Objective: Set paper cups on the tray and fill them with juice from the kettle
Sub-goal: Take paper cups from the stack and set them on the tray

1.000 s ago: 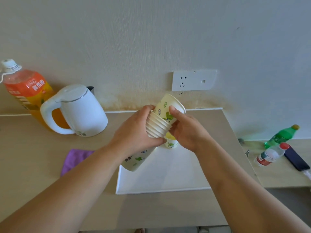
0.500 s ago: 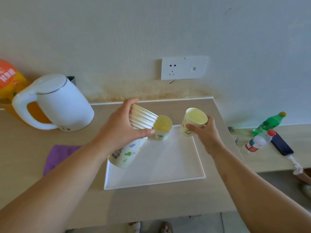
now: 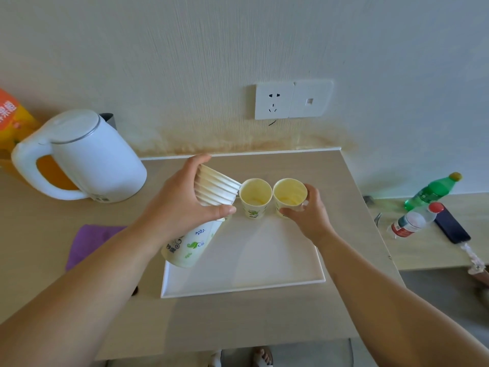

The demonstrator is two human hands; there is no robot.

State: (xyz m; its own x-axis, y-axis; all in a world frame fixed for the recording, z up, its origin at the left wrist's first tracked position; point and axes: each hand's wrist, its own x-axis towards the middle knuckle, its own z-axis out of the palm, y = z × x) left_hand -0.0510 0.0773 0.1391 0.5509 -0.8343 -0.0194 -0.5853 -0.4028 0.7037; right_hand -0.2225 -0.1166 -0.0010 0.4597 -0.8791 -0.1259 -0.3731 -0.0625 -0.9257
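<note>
Here the right hand (image 3: 307, 215) clasps a light, crushable paper cup (image 3: 289, 196) at the tray's (image 3: 243, 284) far edge, best held low, while the left hand (image 3: 185, 205) grips the stack (image 3: 209, 207).

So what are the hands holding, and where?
The left hand grips the cup stack around its upper rims. The right hand holds the right cup by its side, on the tray.

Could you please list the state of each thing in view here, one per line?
Left hand: gripping the cup stack.
Cup stack: tilted above the tray.
Right hand: around the right cup.
Right cup: upright on tray, empty.
Left cup: upright, empty.
Kettle: lid closed, untouched.
</note>
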